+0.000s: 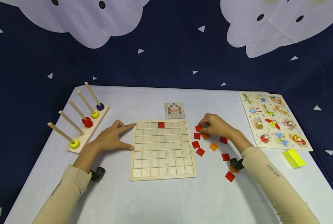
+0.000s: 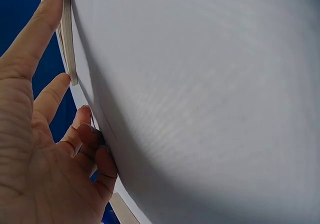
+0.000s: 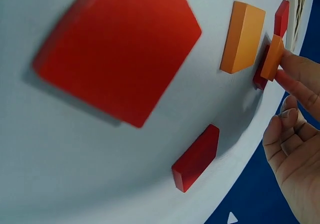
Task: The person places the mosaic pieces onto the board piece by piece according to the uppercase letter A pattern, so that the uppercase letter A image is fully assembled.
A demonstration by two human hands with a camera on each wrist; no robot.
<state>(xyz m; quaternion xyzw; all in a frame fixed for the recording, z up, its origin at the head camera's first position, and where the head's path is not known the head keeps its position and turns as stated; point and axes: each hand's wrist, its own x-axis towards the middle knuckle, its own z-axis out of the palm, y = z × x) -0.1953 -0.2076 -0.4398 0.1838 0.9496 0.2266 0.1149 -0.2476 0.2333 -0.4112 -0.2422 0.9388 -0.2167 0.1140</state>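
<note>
A wooden grid board (image 1: 163, 148) lies on the table, with one red tile (image 1: 161, 124) in its top row. My left hand (image 1: 110, 138) spans the board's left side, thumb and index fingertip against the edge. The left wrist view shows that hand (image 2: 45, 129) with its other fingers loosely bent. Right of the board, my right hand (image 1: 212, 124) pinches a red tile (image 1: 198, 128) between thumb and fingertips. An orange tile (image 1: 205, 136) sits just below the fingers; in the right wrist view this orange tile (image 3: 272, 58) overlaps a dark red one and partly hides the grip.
Loose red tiles (image 1: 200, 151) and orange tiles (image 1: 213, 146) lie right of the board. Behind it is a pattern card (image 1: 174, 110). A peg stand with rings (image 1: 88, 132) stands left; an insect puzzle (image 1: 275, 119) and a yellow block (image 1: 293, 158) lie right.
</note>
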